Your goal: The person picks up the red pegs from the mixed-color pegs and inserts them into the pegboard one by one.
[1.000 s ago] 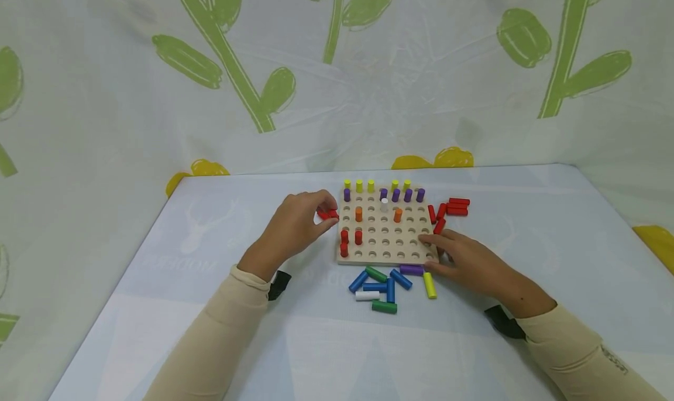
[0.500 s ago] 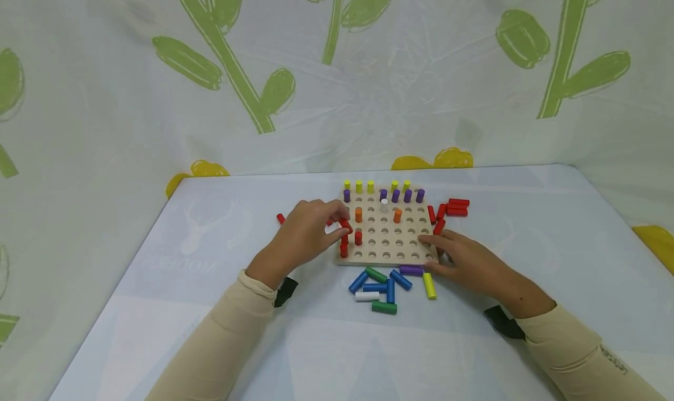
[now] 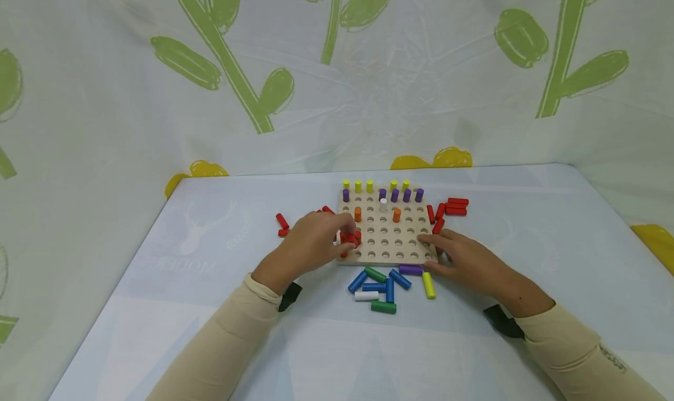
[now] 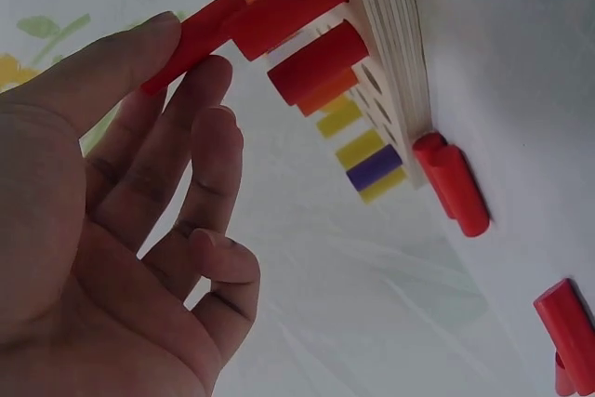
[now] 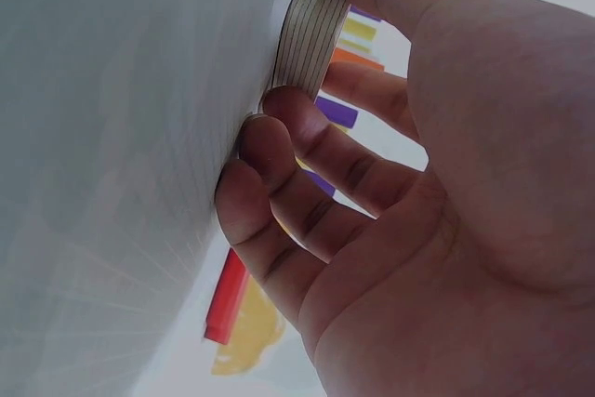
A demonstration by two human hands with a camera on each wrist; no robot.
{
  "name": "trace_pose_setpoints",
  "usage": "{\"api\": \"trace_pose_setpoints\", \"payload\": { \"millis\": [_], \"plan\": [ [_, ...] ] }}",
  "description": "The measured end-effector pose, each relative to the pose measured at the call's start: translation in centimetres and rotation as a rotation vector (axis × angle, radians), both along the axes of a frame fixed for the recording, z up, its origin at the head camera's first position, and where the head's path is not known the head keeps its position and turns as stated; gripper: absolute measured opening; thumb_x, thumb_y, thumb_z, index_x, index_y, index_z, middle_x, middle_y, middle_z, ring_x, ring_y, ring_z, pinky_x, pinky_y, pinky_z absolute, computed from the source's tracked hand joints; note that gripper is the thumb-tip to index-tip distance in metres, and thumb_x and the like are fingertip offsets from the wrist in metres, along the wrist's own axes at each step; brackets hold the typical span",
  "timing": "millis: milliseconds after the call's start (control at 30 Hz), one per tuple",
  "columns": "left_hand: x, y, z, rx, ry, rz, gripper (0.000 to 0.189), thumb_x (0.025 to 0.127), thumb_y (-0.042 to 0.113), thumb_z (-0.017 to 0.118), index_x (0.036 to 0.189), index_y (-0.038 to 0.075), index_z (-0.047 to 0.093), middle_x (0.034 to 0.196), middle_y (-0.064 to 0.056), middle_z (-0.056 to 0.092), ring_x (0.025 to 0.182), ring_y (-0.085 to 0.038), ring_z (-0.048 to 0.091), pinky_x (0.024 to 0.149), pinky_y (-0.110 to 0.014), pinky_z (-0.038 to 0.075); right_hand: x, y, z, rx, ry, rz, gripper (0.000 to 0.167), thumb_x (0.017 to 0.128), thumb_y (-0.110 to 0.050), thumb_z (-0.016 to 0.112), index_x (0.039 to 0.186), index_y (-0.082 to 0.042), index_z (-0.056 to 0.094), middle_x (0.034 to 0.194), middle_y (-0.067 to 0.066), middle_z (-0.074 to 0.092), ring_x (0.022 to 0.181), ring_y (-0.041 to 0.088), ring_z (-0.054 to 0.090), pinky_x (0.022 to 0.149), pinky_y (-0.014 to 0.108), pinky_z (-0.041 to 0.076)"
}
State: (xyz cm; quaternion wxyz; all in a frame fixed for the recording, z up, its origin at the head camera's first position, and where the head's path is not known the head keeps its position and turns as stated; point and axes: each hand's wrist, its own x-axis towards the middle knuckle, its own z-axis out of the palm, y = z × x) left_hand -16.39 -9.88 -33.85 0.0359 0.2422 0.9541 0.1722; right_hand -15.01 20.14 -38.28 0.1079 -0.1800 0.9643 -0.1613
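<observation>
A wooden pegboard [image 3: 392,243] lies on the table, with yellow, purple, orange, white and red pegs standing in it. My left hand [image 3: 308,243] is over its left front part. Between thumb and fingertip it pinches a red peg [image 4: 195,41], tilted beside the standing red pegs [image 4: 321,62] in the left wrist view. My right hand [image 3: 468,260] grips the board's right front corner, thumb at the front edge and a finger over the top; the laminated board edge [image 5: 311,34] shows there in the right wrist view. The left hand partly hides the red pegs in the head view.
Loose red pegs lie left of the board, such as one red peg [image 3: 282,220], and several more [image 3: 456,211] to its right. In front lie blue pegs [image 3: 389,290], green pegs [image 3: 384,307], a white peg [image 3: 366,296], a purple peg [image 3: 411,270] and a yellow peg [image 3: 429,285].
My left hand has moved right and nearer with a red peg, from beside the board to over its left front part. Loose red pegs at left came into sight. My right hand stayed put.
</observation>
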Motion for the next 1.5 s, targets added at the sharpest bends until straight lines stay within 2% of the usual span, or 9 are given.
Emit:
{"api": "trace_pose_setpoints", "payload": {
  "millis": [267,733,1500],
  "plan": [
    [0.0,0.1,-0.6,0.001,-0.056,-0.026,0.03,0.084,0.032,0.081,0.109,0.02,0.068,0.088,0.009,0.067,0.079,-0.009,0.058,0.068,-0.023,0.049,0.0,-0.3,0.3,0.009,-0.027,-0.009,0.066,0.088,-0.04,0.076,0.146,-0.02,0.052,0.134,0.019,0.057,0.116,0.034,0.059,0.094,0.053,0.055],
    [0.1,0.4,-1.4,-0.007,-0.036,-0.065,0.023,0.085,0.03,0.08,0.103,0.021,0.069,0.082,0.01,0.064,0.074,-0.009,0.058,0.066,-0.021,0.049,0.0,-0.2,0.2,0.016,-0.028,-0.015,0.066,0.087,-0.038,0.076,0.146,-0.02,0.052,0.133,0.018,0.058,0.114,0.033,0.06,0.094,0.053,0.055],
    [0.0,0.9,-1.7,-0.054,-0.062,-0.072,0.026,0.088,0.03,0.078,0.111,0.02,0.07,0.087,0.007,0.068,0.077,-0.01,0.059,0.07,-0.019,0.05,-0.1,-0.2,0.2,0.013,-0.026,-0.011,0.066,0.087,-0.039,0.077,0.145,-0.019,0.053,0.13,0.018,0.059,0.111,0.031,0.06,0.093,0.051,0.056]
  ]
}}
